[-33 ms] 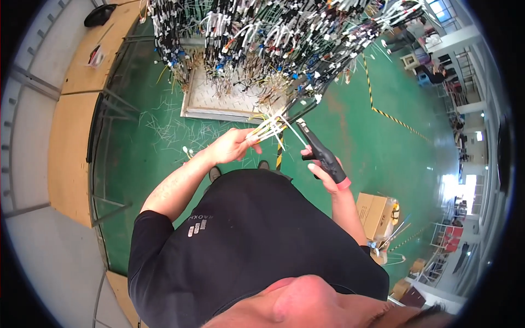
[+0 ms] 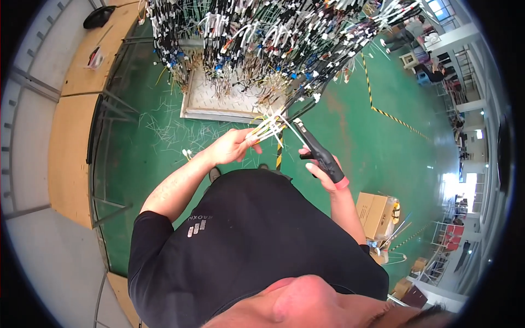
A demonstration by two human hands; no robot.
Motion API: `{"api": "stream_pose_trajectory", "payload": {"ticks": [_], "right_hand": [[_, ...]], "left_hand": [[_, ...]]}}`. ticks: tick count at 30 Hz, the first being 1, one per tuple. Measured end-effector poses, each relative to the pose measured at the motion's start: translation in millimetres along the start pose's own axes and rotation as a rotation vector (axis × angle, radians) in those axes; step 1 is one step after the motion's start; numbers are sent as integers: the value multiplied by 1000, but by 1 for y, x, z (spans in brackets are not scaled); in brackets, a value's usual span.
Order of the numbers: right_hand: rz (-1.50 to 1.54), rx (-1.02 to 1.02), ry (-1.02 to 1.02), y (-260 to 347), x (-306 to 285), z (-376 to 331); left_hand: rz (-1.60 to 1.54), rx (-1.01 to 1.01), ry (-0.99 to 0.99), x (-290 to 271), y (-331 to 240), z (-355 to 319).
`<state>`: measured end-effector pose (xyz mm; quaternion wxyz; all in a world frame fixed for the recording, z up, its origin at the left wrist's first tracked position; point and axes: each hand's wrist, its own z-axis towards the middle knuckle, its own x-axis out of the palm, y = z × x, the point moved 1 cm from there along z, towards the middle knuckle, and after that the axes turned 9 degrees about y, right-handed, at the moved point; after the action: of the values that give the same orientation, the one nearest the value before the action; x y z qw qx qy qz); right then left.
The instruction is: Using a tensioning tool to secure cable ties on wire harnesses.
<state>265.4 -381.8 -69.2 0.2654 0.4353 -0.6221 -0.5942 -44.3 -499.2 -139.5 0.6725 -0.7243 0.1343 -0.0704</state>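
Observation:
My left hand (image 2: 231,146) is closed round a bundle of white and yellow wires (image 2: 266,129), whose loose ends fan out past the fingers. Thicker black cables (image 2: 305,101) run from this bundle up to the hanging mass of wire harnesses (image 2: 246,44). In my right hand (image 2: 326,179) is a black cable tie gun (image 2: 321,152) with a pinkish-red rear end. Its metal nose is close to the right side of the bundle; I cannot tell whether they touch. A thin white strip (image 2: 296,133) slants beside the nose.
Behind the bundle, a pale shallow tray (image 2: 219,113) lies under the harnesses. White strip scraps (image 2: 169,128) litter the green floor. Wooden benches (image 2: 71,158) line the left. At right are a cardboard box (image 2: 374,215) and, farther off, seated people (image 2: 435,74).
The cable tie gun and my right hand have shifted very slightly to the left. My left hand stays in place on the wires.

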Motion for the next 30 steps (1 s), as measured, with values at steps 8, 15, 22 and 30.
{"api": "stream_pose_trajectory", "payload": {"ticks": [8,15,22,30], "right_hand": [[72,-142,160,-22,-30,5],[-457,-269,227,-6,-79,-12],[-383,-258,273,-34,-102,-26],[-289,-233,254,-69,-120,-41]], "left_hand": [[22,-161,-73,45,-31,4],[556,-295,-274,93,-56,21],[742,-352,-249,133,-68,40],[768,-366,-266,157,-79,51]]}}
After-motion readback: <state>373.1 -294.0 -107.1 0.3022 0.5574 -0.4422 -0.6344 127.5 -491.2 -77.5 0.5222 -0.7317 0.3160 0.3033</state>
